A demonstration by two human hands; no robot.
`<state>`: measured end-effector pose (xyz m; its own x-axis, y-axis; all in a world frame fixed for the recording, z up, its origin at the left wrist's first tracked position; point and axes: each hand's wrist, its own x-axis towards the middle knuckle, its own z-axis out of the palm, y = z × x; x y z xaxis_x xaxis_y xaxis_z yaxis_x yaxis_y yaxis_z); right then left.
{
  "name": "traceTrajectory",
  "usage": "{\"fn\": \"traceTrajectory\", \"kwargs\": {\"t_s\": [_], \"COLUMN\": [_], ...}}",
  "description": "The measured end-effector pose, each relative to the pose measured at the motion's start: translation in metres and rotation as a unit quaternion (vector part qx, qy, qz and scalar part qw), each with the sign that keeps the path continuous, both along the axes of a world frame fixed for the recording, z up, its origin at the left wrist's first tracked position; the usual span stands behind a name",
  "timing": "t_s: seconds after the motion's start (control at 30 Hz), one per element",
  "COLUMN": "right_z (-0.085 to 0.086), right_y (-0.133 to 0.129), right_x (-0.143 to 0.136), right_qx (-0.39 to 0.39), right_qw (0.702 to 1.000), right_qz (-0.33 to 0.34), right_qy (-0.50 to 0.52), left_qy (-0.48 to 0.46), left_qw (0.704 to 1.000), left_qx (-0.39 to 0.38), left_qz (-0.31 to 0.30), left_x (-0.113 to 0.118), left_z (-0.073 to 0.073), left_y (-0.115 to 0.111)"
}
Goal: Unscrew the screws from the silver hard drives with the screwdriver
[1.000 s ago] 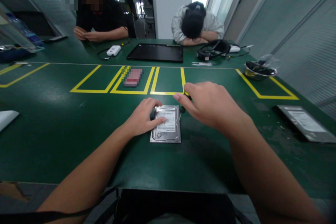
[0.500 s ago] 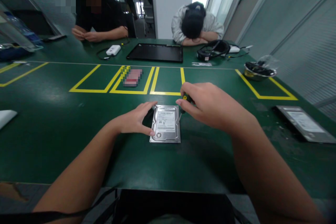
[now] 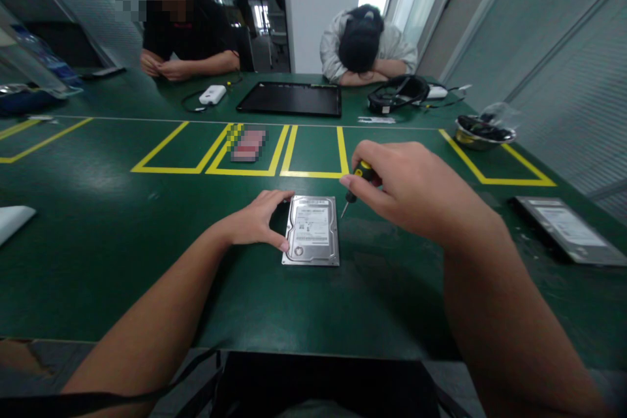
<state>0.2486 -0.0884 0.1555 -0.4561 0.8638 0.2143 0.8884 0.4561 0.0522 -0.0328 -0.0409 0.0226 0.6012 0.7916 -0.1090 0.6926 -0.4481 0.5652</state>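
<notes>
A silver hard drive [image 3: 313, 227] lies flat on the green table, its white label facing up. My left hand [image 3: 252, 219] holds it from the left, with the thumb on the lower left edge and a finger at the upper left corner. In the fingers of my right hand [image 3: 409, 186] is a screwdriver [image 3: 364, 171] with a yellow and black handle. Its thin shaft slants down to the left, and the tip is just right of the drive's right edge, apart from it.
A second hard drive [image 3: 563, 228] lies at the right. Beyond are a metal bowl [image 3: 482, 137] of dark items, a black panel [image 3: 291, 99], a headset [image 3: 399, 95] and a white device [image 3: 212, 95]. Yellow tape [image 3: 240, 172] marks boxes on the table. Two people sit across.
My right hand has moved right and slightly up with the screwdriver, away from the drive's right edge. The drive and my left hand have shifted slightly in view.
</notes>
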Motion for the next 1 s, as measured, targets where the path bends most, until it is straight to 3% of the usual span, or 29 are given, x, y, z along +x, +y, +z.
{"fn": "traceTrajectory", "kwargs": {"t_s": [0.2, 0.37, 0.57, 0.73, 1.0], "right_z": [-0.001, -0.002, -0.007, -0.025, -0.071], "right_y": [-0.001, 0.001, 0.009, 0.012, -0.002], "right_x": [0.004, 0.011, 0.016, 0.021, 0.04], "right_qx": [0.049, 0.066, 0.05, 0.032, -0.017], "right_qw": [0.993, 0.97, 0.956, 0.949, 0.949], "right_qz": [-0.102, -0.228, -0.287, -0.309, -0.3], "right_qy": [-0.042, -0.049, -0.041, -0.061, -0.095], "left_qy": [0.003, 0.013, 0.028, 0.021, -0.002], "left_qw": [1.0, 1.0, 1.0, 1.0, 1.0], "left_qx": [-0.001, -0.003, -0.003, -0.012, -0.012], "left_qz": [0.011, 0.014, 0.012, 0.019, 0.028], "left_x": [0.012, 0.017, 0.02, 0.022, 0.024], "left_z": [0.002, 0.006, 0.009, 0.01, 0.008], "left_y": [-0.004, -0.006, -0.007, -0.009, -0.008]}}
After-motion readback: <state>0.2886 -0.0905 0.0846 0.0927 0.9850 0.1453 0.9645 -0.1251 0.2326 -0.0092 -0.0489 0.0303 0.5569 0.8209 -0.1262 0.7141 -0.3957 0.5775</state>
